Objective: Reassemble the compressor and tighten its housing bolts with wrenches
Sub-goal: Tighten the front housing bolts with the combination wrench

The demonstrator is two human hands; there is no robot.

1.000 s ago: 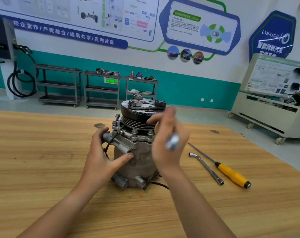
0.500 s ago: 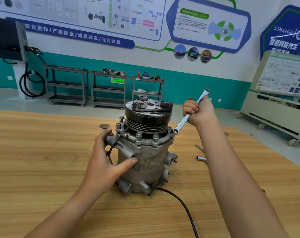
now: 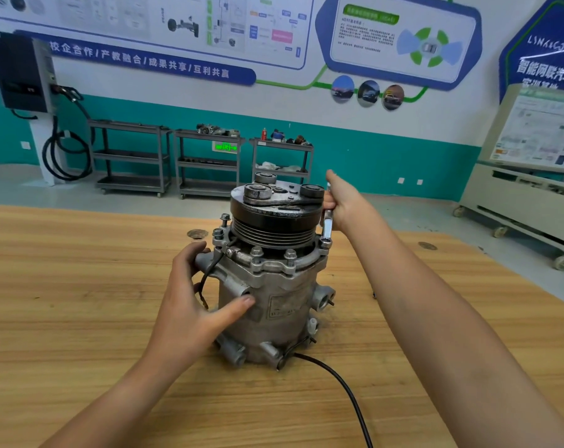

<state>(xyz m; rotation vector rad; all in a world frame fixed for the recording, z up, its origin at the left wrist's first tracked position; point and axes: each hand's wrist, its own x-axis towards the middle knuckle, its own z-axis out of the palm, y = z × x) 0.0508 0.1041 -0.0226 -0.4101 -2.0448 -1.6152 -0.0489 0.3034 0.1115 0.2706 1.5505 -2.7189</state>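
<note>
One compressor stands upright on the tabletop, about midway between its left and right edges and nearer the far edge than the near one. Its black pulley is on top and carries three round discs. Four bolts show free on the flange below the pulley: two at the front and two at the left, one of which stands taller than the rest. A fifth is covered by the socket end of the one wrench at the flange's right side.

The left hand holds the compressor from its left. The fingers are curled round a port stub and the thumb is pressed flat on the front of the housing. The right hand is just right of the pulley, closed round the wrench's shaft. The wrench stands nearly upright, close beside the pulley rim.

One black cable runs from the compressor's base toward the near edge, passing under the right forearm. Two round inserts sit in the wood, one just behind the left hand and one well off toward the right edge.

Bare wood spreads wide to the left and toward the near edge. The right edge slants away behind the right arm, with floor beyond it. Three carts stand against the far wall.
</note>
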